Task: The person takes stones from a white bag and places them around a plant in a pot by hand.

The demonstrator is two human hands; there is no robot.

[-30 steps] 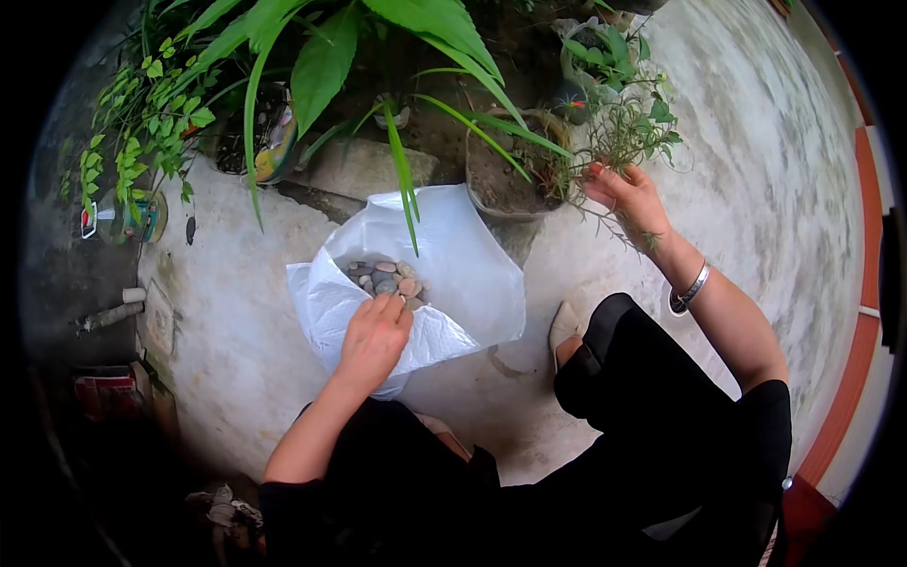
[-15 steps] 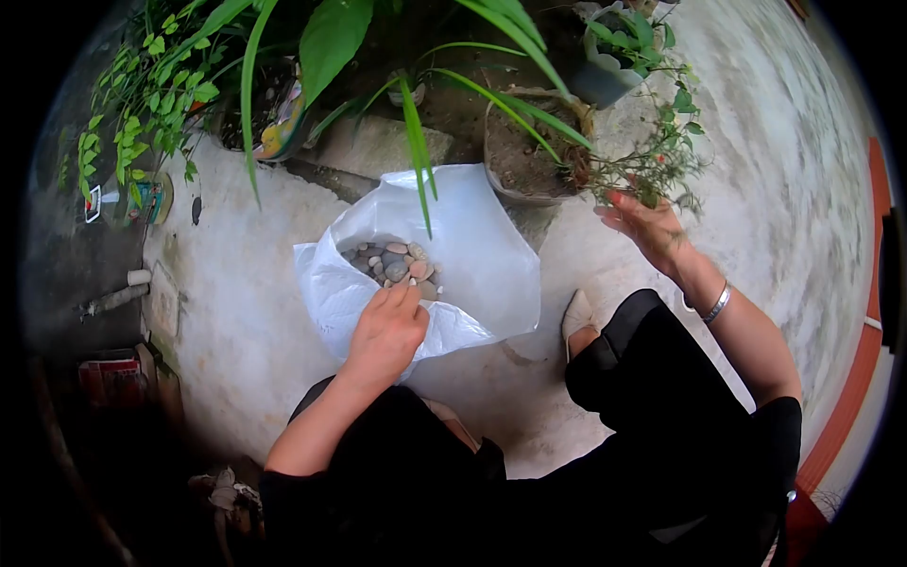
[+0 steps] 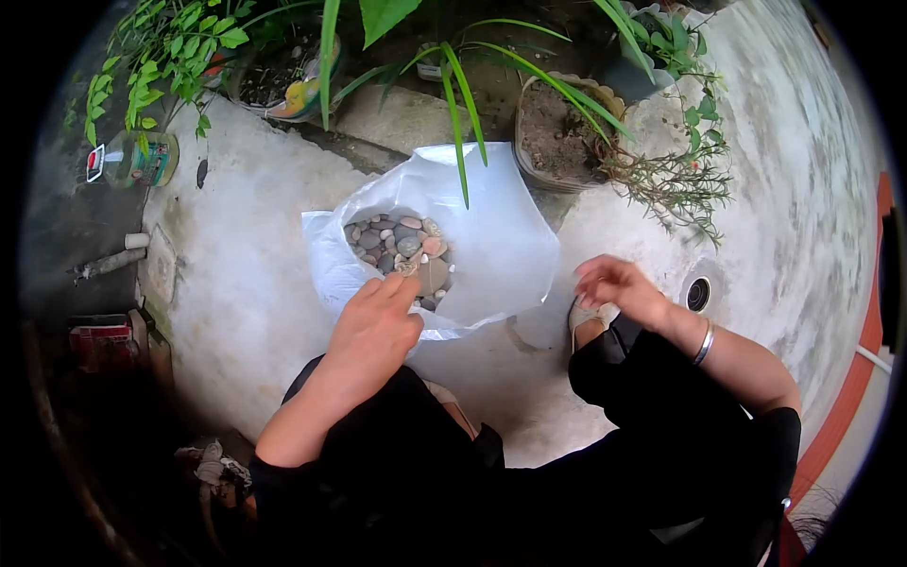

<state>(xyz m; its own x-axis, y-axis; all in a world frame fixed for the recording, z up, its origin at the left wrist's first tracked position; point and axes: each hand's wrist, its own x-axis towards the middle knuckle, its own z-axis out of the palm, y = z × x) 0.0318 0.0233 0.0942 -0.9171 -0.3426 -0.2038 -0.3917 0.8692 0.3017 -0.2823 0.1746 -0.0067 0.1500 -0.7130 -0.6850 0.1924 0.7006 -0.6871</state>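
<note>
A white plastic bag (image 3: pixel 505 241) lies on the concrete with its mouth spread, showing grey, tan and pinkish pebbles (image 3: pixel 408 246) inside. My left hand (image 3: pixel 373 321) reaches over the bag's near rim. Its fingers are drawn together at the nearest pebbles; what they pinch, if anything, is hidden. To the right of the bag, my right hand (image 3: pixel 619 288) hovers above my shoe, wearing a silver bracelet (image 3: pixel 704 342). Its fingers are loosely bent and a little apart, slightly blurred, with nothing visible in them. Beyond it stands a soil-filled pot (image 3: pixel 562 142) with a trailing plant (image 3: pixel 675 184).
Long green leaves (image 3: pixel 461 118) hang over the bag's far edge. More pots stand along the back, including a patterned one (image 3: pixel 300 97) and a grey one (image 3: pixel 635 76). A clear plastic bottle (image 3: pixel 142 159) lies at left. A round drain (image 3: pixel 698 294) sits in the floor at right.
My right hand has drawn back from the trailing plant toward my knee. My left hand stays at the pebbles. The camera view has shifted slightly, so the drain now shows.
</note>
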